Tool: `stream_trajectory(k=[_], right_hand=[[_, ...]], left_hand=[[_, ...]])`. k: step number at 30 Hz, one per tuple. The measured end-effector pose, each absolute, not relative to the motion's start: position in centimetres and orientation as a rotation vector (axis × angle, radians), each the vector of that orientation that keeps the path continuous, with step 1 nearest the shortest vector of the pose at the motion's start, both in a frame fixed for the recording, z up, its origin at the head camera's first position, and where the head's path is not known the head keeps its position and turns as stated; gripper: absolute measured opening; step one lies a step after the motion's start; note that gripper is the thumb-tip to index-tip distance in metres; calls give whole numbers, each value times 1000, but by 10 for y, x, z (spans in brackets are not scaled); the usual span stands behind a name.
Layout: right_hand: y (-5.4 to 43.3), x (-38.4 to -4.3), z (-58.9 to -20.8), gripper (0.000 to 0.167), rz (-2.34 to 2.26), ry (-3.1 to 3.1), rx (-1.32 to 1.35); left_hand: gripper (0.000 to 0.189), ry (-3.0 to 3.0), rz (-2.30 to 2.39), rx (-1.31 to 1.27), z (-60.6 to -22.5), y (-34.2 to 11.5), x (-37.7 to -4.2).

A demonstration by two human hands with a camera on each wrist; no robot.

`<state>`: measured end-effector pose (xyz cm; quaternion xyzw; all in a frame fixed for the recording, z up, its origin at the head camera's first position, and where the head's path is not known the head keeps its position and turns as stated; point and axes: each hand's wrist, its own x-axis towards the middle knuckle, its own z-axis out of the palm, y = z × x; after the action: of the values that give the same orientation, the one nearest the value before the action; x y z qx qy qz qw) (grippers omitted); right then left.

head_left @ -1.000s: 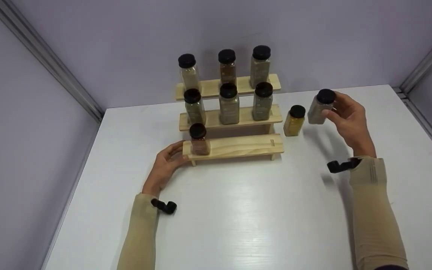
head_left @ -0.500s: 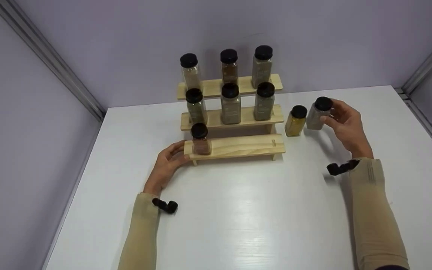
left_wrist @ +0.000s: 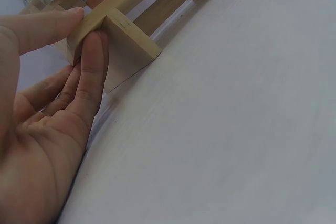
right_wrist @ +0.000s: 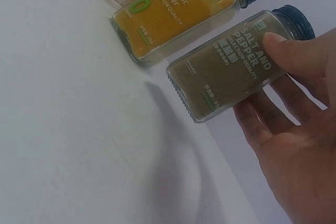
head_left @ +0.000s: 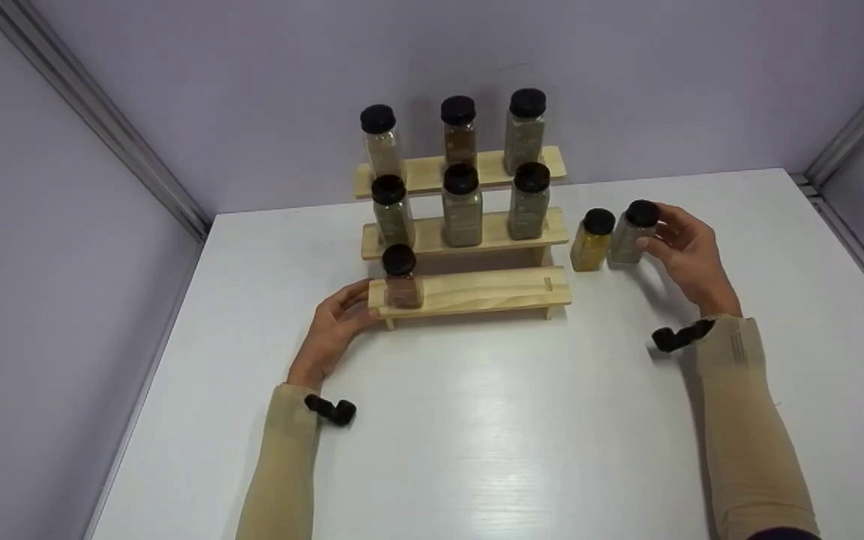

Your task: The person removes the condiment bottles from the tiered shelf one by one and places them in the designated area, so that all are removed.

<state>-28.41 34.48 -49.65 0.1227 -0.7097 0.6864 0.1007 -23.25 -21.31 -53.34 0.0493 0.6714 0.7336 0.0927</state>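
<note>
My right hand (head_left: 691,259) grips a salt and pepper jar (right_wrist: 226,66) by its upper part, thumb on the label side and fingers behind. The jar is upright beside a turmeric powder jar (head_left: 592,241); I cannot tell whether its base touches the table. On the left, my left hand (head_left: 334,326) pinches the end of the lowest step of a wooden spice rack (head_left: 484,292). In the left wrist view its thumb lies on top of the board (left_wrist: 123,1) and fingers are underneath. One reddish spice jar (head_left: 403,281) stands at that step's left end.
On the middle step (head_left: 424,229) stand three black-capped spice jars, and three more stand on the top step (head_left: 421,176) against the back wall (head_left: 289,97). The white table (head_left: 432,427) extends in front of the rack.
My right hand has lowered the salt and pepper jar and moved it slightly left, closer to the turmeric jar. The left hand keeps its hold on the rack.
</note>
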Motion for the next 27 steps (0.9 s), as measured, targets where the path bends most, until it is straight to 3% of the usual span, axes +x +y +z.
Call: stream_trajectory(k=[13, 27], right_hand=[[348, -283, -504, 53, 1969, -2229, 278], [349, -283, -505, 53, 2066, -2153, 377]], left_hand=[[65, 2000, 2161, 170, -534, -213, -233], [66, 2004, 2152, 162, -534, -214, -233]])
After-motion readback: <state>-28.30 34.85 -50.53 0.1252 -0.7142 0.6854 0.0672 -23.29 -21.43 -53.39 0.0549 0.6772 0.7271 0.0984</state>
